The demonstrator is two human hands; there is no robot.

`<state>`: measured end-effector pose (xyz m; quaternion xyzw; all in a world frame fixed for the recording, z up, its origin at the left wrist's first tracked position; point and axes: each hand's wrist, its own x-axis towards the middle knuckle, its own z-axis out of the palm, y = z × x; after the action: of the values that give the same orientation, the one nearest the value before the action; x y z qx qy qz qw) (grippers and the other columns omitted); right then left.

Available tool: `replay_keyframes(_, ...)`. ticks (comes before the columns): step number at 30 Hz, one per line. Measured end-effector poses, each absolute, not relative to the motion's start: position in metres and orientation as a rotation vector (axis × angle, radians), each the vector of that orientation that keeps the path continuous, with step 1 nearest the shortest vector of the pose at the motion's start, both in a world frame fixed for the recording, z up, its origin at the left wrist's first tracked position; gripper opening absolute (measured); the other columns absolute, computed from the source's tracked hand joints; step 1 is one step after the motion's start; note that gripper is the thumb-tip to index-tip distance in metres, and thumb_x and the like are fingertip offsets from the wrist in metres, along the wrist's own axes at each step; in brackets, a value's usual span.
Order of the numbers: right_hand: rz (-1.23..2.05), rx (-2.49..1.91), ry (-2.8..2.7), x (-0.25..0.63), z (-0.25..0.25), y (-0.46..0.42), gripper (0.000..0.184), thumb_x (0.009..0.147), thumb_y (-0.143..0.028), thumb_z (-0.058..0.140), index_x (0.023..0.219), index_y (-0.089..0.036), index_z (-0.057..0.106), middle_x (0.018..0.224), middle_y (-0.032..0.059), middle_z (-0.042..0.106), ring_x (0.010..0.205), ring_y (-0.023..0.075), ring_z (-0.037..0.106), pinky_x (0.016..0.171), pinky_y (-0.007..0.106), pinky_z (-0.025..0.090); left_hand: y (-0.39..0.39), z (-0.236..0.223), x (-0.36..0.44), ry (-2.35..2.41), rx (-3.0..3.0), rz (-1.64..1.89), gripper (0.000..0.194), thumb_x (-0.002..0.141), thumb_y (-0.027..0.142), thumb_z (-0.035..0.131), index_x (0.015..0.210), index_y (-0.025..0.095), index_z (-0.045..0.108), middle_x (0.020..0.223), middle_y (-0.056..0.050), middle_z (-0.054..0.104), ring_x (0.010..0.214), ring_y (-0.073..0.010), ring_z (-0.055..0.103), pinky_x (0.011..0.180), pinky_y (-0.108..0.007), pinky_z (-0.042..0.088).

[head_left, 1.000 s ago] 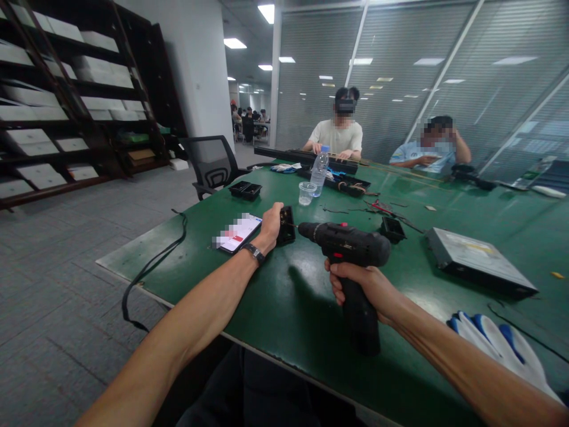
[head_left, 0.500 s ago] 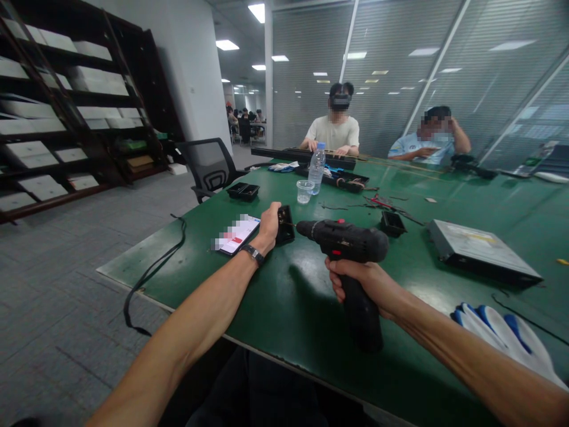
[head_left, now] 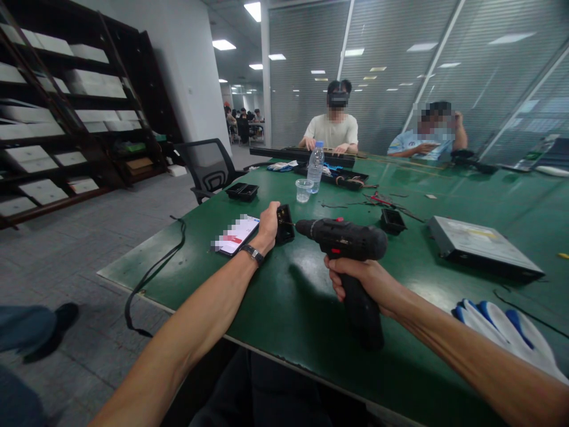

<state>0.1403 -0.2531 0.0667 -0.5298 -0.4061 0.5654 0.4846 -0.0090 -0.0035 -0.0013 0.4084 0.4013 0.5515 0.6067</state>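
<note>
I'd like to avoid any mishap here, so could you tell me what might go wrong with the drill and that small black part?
The left hand steadies the small black part right beside the drill tip, so a slipping bit might hit the fingers. Held by hand alone, the part could spin or skid. The phone lies just beside it and might get knocked or scratched.

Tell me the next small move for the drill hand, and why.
Probably squeeze the trigger while keeping the drill level. Its bit tip sits against the small black part that the left hand steadies on the green table, and the right hand already wraps the handle.
</note>
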Motion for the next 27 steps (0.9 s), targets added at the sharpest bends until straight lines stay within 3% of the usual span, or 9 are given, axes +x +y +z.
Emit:
replay_keyframes(6, 1.367, -1.298, -0.974, 0.14, 0.067, -0.253, 0.04, 0.063, -0.043, 0.093, 0.082, -0.018, 0.069, 0.064, -0.0022, 0.061, 0.054, 0.0139, 0.058, 0.053, 0.029, 0.052, -0.003, -0.001, -0.008, 0.926, 0.978, 1.286, 0.034, 0.093, 0.055, 0.07, 0.08, 0.025, 0.06, 0.072, 0.003, 0.059, 0.065, -0.0169, 0.055, 0.061, -0.03, 0.047)
replay_keyframes(16, 1.359, -1.225, -0.996, 0.148, 0.049, -0.251, 0.037, 0.076, -0.044, 0.092, 0.09, -0.017, 0.071, 0.067, -0.002, 0.062, 0.053, 0.0144, 0.059, 0.052, 0.029, 0.052, -0.009, 0.003, -0.009, 0.944, 0.956, 1.288, 0.034, 0.095, 0.052, 0.072, 0.079, 0.024, 0.059, 0.074, 0.003, 0.06, 0.067, -0.0172, 0.057, 0.063, -0.03, 0.046)
replay_keyframes(27, 1.4, -1.251, -0.956, 0.145, 0.055, -0.253, 0.041, 0.07, -0.043, 0.094, 0.089, -0.017, 0.069, 0.066, -0.0024, 0.062, 0.056, 0.0146, 0.06, 0.054, 0.028, 0.055, -0.008, 0.003, -0.011, 0.959, 0.972, 1.296, 0.035, 0.096, 0.052, 0.072, 0.079, 0.025, 0.057, 0.073, 0.003, 0.057, 0.066, -0.0165, 0.054, 0.062, -0.03, 0.045)
